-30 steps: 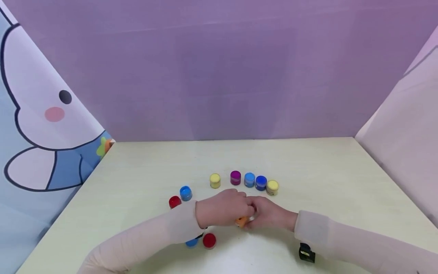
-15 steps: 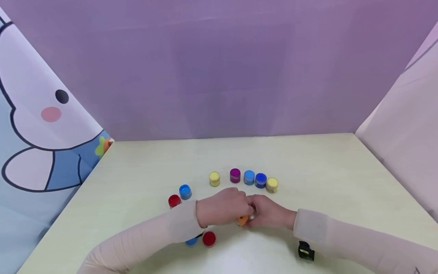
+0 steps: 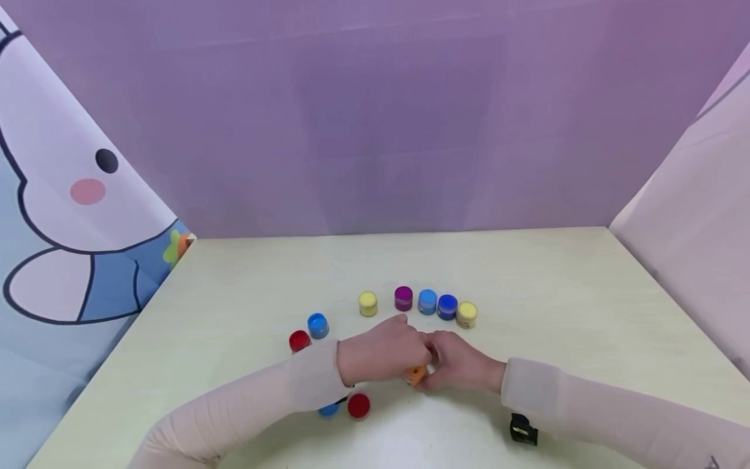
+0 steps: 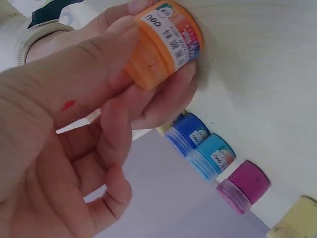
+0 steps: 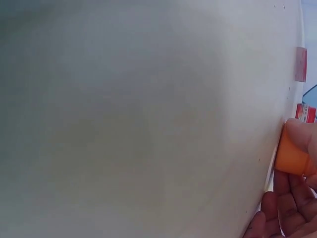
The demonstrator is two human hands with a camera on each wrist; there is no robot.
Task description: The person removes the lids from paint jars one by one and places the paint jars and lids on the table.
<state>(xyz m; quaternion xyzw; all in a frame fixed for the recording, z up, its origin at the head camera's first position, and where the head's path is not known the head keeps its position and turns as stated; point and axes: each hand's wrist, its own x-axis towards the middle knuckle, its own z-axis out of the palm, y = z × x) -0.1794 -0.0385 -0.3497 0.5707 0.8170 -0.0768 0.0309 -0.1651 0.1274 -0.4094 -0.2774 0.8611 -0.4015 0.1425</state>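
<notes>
An orange paint jar (image 3: 416,375) is between my two hands, just above the table or touching it; I cannot tell which. In the left wrist view the jar (image 4: 171,42) lies tilted, its printed label facing the camera. My left hand (image 3: 387,352) pinches its lid end, with the thumb along the side. From the other side my right hand (image 3: 463,365) grips it, and in the right wrist view a thumb and fingers hold the orange jar (image 5: 291,158) at the edge. Fingers hide much of the jar in the head view.
Beyond my hands stand a yellow jar (image 3: 368,304), a purple jar (image 3: 403,298), a light blue jar (image 3: 427,301), a dark blue jar (image 3: 447,307) and another yellow jar (image 3: 467,314). Blue (image 3: 318,326) and red jars (image 3: 299,341) stand left; a red jar (image 3: 359,406) is nearer.
Both hands stay together on the orange jar, with only a slight shift of the fingers and jar. The head view has tipped a little; the other jars stay put.
</notes>
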